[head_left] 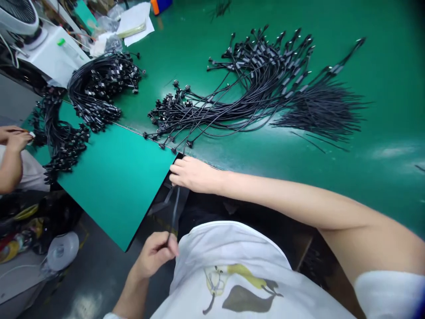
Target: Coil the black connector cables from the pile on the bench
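My right hand (192,174) is closed round a thin black cable at the table's near edge, beside the corner of the lighter green board. Below it, my left hand (157,252) pinches the lower part of the same black cable (175,204), which hangs taut between both hands. Just beyond my right hand, a large bundle of black cables with connectors (219,110) lies spread on the green table (375,186). At its right end rests a pile of thin black strands (322,110).
Two more cable bundles, a curved one (99,88) and a second (61,137), lie at the left. Behind are a white box (55,55) with a fan (20,17) and papers (134,22). Another person's hands (16,137) show at the far left.
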Available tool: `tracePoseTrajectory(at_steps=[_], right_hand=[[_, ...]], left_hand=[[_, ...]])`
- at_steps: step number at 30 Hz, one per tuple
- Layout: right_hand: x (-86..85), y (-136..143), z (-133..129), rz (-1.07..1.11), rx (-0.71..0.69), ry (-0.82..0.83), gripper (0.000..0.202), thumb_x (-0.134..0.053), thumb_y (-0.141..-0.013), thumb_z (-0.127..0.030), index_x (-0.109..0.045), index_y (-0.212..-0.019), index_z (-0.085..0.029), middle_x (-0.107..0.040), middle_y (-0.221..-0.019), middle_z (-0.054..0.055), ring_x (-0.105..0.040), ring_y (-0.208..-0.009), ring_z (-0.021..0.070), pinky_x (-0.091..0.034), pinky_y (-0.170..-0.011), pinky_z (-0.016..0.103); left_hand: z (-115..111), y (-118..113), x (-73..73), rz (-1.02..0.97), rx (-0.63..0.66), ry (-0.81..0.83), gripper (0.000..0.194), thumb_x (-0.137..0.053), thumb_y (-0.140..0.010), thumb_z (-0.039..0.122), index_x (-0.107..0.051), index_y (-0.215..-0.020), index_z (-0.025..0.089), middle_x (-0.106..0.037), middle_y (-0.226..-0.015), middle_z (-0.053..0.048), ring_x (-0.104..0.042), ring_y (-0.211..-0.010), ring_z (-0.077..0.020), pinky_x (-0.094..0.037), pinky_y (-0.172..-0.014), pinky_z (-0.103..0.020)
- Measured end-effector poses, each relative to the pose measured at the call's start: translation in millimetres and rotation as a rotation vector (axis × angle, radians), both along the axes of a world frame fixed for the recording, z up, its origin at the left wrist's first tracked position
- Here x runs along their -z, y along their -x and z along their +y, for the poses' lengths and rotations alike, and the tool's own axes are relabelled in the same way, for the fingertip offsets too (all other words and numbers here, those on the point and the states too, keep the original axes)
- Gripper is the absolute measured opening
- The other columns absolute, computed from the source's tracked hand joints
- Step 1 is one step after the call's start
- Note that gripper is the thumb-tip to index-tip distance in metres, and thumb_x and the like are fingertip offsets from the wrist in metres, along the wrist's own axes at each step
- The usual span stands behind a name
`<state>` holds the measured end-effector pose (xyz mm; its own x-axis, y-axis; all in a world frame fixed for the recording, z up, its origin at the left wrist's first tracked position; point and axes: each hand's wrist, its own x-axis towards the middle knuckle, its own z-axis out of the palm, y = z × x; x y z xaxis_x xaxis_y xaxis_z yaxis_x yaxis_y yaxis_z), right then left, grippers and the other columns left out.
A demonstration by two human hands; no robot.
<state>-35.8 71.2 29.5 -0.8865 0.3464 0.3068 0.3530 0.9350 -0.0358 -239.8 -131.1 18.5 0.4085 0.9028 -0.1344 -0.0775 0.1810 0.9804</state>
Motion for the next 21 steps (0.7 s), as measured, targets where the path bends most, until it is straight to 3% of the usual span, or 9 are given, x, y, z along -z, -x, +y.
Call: tracePoseTrajectory(at_steps=[2,4,7,9,11,14,17,19,21], right_hand=[[-47.1,3,15,0.024,0.044,-0.053,0.042,-0.032,-0.104,-0.039,-0.061,-0.088,-0.013,-0.063,-0.09,0.009,-0.059,-0.089,0.0162,-0.048,-0.074,0.029],[-101.8,-2,23,0.104,0.179,-0.149,0.06,-0.008,-0.102,-0.036,-0.06,-0.089,-0.009,-0.061,-0.094,0.006,-0.06,-0.097,0.0097,-0.048,-0.082,0.027],[-161.5,-19,30,0.221,0.315,-0.269,0.09,0.027,-0.075,-0.02,-0.059,-0.093,-0.003,-0.054,-0.1,0.003,-0.057,-0.115,0.0053,-0.045,-0.084,0.027],[-170.4,-32,43,0.161,0.36,-0.25,0.085,0.023,-0.076,-0.021,-0.058,-0.094,-0.002,-0.054,-0.103,0.004,-0.055,-0.121,0.0093,-0.044,-0.083,0.029],[-159.4,-47,63,-0.065,0.442,-0.1,0.063,-0.004,-0.093,-0.034,-0.059,-0.092,-0.004,-0.059,-0.1,0.004,-0.06,-0.116,0.0162,-0.047,-0.084,0.033],[-141.8,-68,80,-0.235,0.588,0.214,0.039,-0.043,-0.096,-0.041,-0.061,-0.082,-0.009,-0.068,-0.086,0.005,-0.069,-0.095,0.0205,-0.053,-0.081,0.04],[-154.7,-70,60,0.158,0.458,0.363,0.05,-0.02,-0.097,-0.034,-0.061,-0.098,-0.005,-0.069,-0.092,0.004,-0.065,-0.089,0.0076,-0.051,-0.082,0.034],[-173.9,-63,40,0.477,0.337,0.339,0.075,0.009,-0.083,-0.027,-0.052,-0.111,0.005,-0.061,-0.098,0.003,-0.061,-0.093,0.0013,-0.046,-0.078,0.028],[-189.3,-59,31,0.653,0.357,0.288,0.085,0.018,-0.073,-0.025,-0.049,-0.112,0.011,-0.053,-0.096,0.003,-0.062,-0.098,0.0039,-0.045,-0.072,0.026]], left_hand=[[13,6,-19.0,-0.26,-0.159,-0.008,0.018,-0.056,-0.094,0.029,-0.062,-0.08,0.019,-0.032,-0.054,0.006,-0.025,-0.044,-0.0056,-0.023,-0.038,-0.015],[30,10,-32.2,-0.454,-0.299,-0.032,0.024,-0.054,-0.095,0.033,-0.058,-0.077,0.018,-0.024,-0.054,0.007,-0.02,-0.042,-0.0056,-0.022,-0.035,-0.012],[52,17,-45.6,-0.632,-0.229,-0.07,0.034,-0.057,-0.094,0.035,-0.046,-0.066,0.018,-0.027,-0.053,0.007,-0.028,-0.041,-0.0046,-0.033,-0.036,-0.01],[63,24,-52.9,-0.803,0.021,-0.078,0.038,-0.056,-0.094,0.036,-0.038,-0.065,0.019,-0.033,-0.053,0.007,-0.04,-0.039,-0.0044,-0.042,-0.037,-0.011],[70,33,-60.2,-1.002,0.237,-0.088,0.038,-0.054,-0.094,0.041,-0.037,-0.068,0.02,-0.041,-0.053,0.007,-0.049,-0.038,-0.0056,-0.048,-0.037,-0.014],[77,41,-70.7,-1.17,0.172,-0.137,0.038,-0.052,-0.093,0.049,-0.039,-0.072,0.021,-0.045,-0.051,0.008,-0.053,-0.037,-0.005,-0.048,-0.036,-0.011],[81,38,-75.3,-1.074,0.004,-0.126,0.038,-0.053,-0.094,0.045,-0.036,-0.071,0.021,-0.039,-0.048,0.01,-0.047,-0.033,-0.0021,-0.04,-0.033,-0.006],[85,32,-73.0,-0.971,0.014,-0.1,0.037,-0.054,-0.095,0.041,-0.036,-0.07,0.02,-0.036,-0.047,0.011,-0.046,-0.031,-0.0016,-0.037,-0.031,-0.005],[87,26,-68.5,-0.934,0.064,-0.086,0.036,-0.054,-0.095,0.037,-0.038,-0.069,0.02,-0.037,-0.047,0.011,-0.046,-0.029,-0.0017,-0.038,-0.031,-0.005]])
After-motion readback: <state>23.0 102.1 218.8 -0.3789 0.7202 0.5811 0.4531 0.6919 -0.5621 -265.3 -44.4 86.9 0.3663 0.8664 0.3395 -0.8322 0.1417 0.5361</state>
